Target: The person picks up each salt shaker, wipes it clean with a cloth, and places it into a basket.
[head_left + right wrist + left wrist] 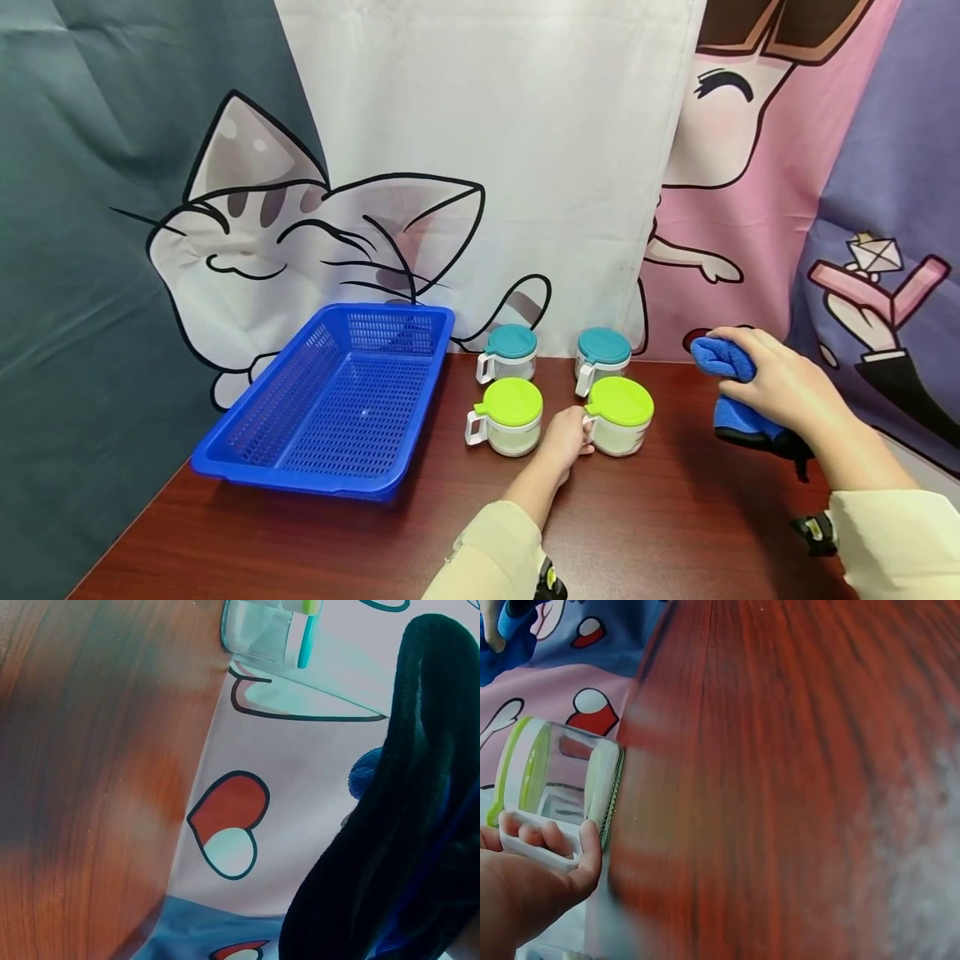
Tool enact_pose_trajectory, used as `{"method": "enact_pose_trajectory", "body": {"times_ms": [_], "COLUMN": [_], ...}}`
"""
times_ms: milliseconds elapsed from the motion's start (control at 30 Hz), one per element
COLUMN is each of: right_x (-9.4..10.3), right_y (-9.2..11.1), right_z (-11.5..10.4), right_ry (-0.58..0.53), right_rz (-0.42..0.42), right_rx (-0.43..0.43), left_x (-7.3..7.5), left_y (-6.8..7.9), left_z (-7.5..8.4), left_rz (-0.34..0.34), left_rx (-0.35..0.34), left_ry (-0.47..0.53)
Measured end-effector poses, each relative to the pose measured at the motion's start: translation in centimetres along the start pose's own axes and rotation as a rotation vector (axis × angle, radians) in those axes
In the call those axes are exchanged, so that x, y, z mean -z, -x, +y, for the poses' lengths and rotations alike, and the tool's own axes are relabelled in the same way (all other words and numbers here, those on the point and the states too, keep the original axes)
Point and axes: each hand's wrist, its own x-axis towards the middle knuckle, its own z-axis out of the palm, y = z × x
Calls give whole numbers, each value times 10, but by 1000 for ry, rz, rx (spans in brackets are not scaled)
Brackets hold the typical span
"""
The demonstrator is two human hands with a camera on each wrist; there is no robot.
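Note:
My left hand (558, 446) grips the white handle of the right-hand lime-lidded seasoning jar (619, 403). In the left wrist view several fingers curl through that handle (540, 841), and the jar's clear body appears to stand upright on the table. Over the table's right side, my right hand (783, 387) holds a folded blue cloth (742, 417) with a black lower edge. The cloth's dark side (405, 795) fills the right part of the right wrist view and hides most of that hand. Left of my left hand stands another lime-lidded jar (513, 417).
Two teal-lidded jars, one on the left (511, 342) and one on the right (603, 347), stand behind the lime ones. A blue plastic basket (416, 433) lies at the left of the brown table (637, 533). A printed curtain (570, 125) hangs along the back edge.

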Motion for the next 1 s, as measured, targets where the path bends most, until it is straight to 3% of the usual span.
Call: {"method": "enact_pose_trajectory", "body": {"times_ms": [467, 700, 1000], "right_x": [5, 8, 16], "right_y": [0, -1, -5], "right_z": [-2, -7, -26], "right_ry": [10, 2, -28], "right_rz": [-10, 6, 46], "right_rx": [-22, 0, 30], "left_x": [-2, 6, 29], "left_y": [2, 8, 14], "left_z": [13, 36, 65], "left_rz": [45, -17, -80], "left_rx": [-65, -132, -251], "left_ry": [38, 92, 28]}}
